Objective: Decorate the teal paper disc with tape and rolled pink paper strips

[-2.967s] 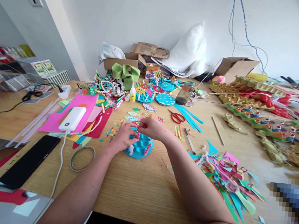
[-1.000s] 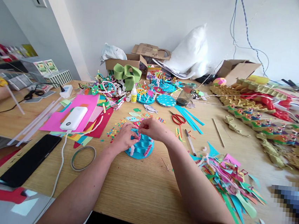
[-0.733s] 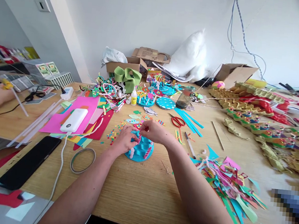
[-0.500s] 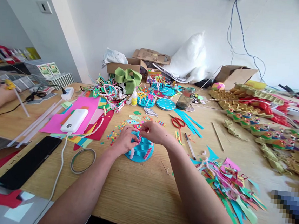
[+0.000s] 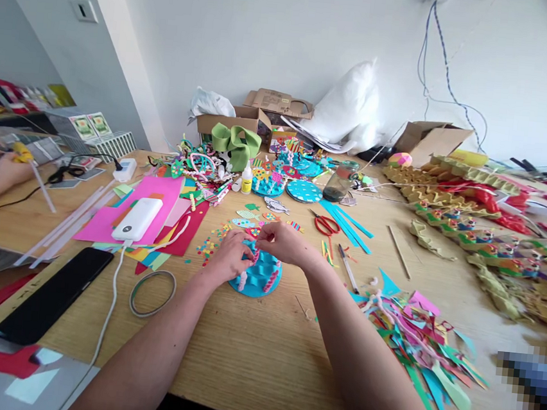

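Note:
Both of my hands work at the far left part of a round blue craft base (image 5: 260,287) with wavy blue strips on it. Short pink fuzzy pipe cleaner pieces stand along its edge. One twisted pink pipe cleaner (image 5: 256,253) rises between my fingers. My left hand (image 5: 233,256) is closed, thumb and fingers curled against its side. My right hand (image 5: 280,240) is closed in a pinch at its upper end; the fingertips partly hide what is there. Just behind lie paper fish, among them a spotted one (image 5: 243,223), and colourful paper dots (image 5: 209,244).
Red-handled scissors (image 5: 326,224), a pen (image 5: 347,269) and paper scraps (image 5: 421,348) lie to the right. On the left are a tape roll (image 5: 133,294), a phone (image 5: 54,297) and a white power bank (image 5: 137,219). A co-worker's hand (image 5: 13,170) holds a yellow glue gun (image 5: 23,152).
My hands stay almost in the same place on the blue base, with only slight finger movement. The view has shifted very slightly.

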Demonstrator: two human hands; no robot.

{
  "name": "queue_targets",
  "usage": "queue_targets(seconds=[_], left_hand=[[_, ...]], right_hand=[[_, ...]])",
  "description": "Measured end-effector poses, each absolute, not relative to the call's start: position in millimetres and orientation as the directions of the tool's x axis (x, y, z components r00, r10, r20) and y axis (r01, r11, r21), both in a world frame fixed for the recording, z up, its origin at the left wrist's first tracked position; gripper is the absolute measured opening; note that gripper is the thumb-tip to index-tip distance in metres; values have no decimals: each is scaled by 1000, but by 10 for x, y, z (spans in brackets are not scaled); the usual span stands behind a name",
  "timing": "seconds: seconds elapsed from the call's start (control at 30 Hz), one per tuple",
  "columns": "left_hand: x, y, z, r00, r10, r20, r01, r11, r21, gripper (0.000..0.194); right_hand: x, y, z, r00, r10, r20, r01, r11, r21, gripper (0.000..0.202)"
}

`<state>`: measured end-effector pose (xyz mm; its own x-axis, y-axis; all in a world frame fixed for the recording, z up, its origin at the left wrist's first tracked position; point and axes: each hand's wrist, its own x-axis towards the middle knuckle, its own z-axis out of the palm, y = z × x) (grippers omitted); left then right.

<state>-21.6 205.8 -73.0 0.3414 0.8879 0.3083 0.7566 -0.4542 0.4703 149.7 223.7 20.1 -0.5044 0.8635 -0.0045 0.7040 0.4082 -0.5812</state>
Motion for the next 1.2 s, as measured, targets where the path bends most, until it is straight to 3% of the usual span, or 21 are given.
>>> queue_targets(seconds=[0.73,0.9,1.2], left_hand=[[-225,2034,-740,372,856,359,730,-509,457,3],[-220,2030,-722,367,861,352,720,-503,478,2],[-226,2047,-735,367,868,334,729,-491,477,3]], right_hand=[[1501,2287,120,-490,871,41,708,424,-564,20],[1569,2339,146,-470,880,69,667,406,-625,29],[1728,2376,205,-562,827,0,573,390,-720,19]])
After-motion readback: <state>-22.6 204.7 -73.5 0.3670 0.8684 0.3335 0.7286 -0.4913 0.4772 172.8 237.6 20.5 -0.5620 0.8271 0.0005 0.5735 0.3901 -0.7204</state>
